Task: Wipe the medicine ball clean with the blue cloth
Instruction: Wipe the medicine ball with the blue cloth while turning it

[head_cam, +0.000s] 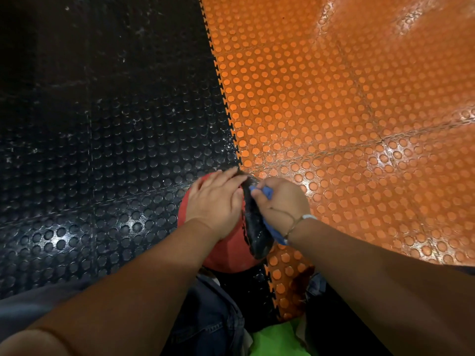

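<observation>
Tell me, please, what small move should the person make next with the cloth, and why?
Probably slide the right hand with the blue cloth along the black panel of the medicine ball toward the body. The cloth is bunched under that hand against the ball's right side, and the left hand lies flat on the red panel, steadying the ball for a stroke.

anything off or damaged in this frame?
Nothing stands out. Left hand steadies the medicine ball on the studded floor mats; right hand presses the blue cloth to its black panel. Mats show only glare and scuffs.
</observation>
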`<control>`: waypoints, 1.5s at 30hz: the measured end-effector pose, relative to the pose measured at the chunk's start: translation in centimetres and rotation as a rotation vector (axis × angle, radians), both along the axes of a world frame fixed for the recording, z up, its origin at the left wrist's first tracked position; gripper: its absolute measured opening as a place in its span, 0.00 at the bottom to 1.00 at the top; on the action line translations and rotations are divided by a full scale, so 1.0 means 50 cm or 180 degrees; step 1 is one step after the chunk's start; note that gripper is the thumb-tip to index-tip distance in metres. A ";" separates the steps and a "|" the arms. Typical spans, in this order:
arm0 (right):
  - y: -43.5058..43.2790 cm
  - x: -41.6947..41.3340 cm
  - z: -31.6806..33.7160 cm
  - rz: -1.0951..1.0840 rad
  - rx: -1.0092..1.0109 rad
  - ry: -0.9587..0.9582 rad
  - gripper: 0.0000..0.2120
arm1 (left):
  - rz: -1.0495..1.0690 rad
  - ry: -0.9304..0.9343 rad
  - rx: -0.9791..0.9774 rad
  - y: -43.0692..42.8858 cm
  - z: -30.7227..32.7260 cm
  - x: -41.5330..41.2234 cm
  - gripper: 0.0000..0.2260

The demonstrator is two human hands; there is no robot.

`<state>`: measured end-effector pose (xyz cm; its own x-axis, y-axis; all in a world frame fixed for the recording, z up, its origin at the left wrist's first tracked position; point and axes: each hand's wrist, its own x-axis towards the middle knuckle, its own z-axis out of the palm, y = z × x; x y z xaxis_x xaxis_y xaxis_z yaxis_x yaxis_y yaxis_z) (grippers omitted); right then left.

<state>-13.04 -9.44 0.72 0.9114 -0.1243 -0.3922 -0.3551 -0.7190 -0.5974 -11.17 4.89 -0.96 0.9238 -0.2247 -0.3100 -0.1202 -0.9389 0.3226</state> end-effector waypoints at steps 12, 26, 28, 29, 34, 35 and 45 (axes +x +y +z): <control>0.029 -0.018 -0.004 0.0449 -0.0154 -0.0547 0.11 | 0.0980 0.0076 -0.0251 0.002 -0.022 0.010 0.24; -0.001 -0.006 -0.010 0.0132 -0.0034 -0.0338 0.10 | 0.1001 0.0162 -0.0104 -0.017 -0.013 -0.004 0.20; -0.015 0.009 -0.008 -0.0392 0.0043 0.0129 0.10 | 0.0968 0.0153 -0.0099 -0.023 -0.010 -0.007 0.20; -0.007 0.012 -0.004 -0.0393 -0.0057 0.0213 0.10 | 0.0975 0.0141 -0.0088 -0.026 -0.010 -0.006 0.20; 0.035 -0.018 0.007 0.0339 -0.0084 -0.0470 0.08 | 0.1110 0.0181 -0.0095 -0.021 -0.018 0.012 0.21; 0.024 -0.014 0.003 0.0288 -0.0052 -0.0443 0.09 | 0.1087 0.0197 -0.0115 -0.018 -0.018 0.014 0.20; 0.018 -0.014 -0.003 0.0217 -0.0020 -0.0438 0.10 | 0.1066 0.0242 -0.0062 -0.025 -0.017 0.024 0.20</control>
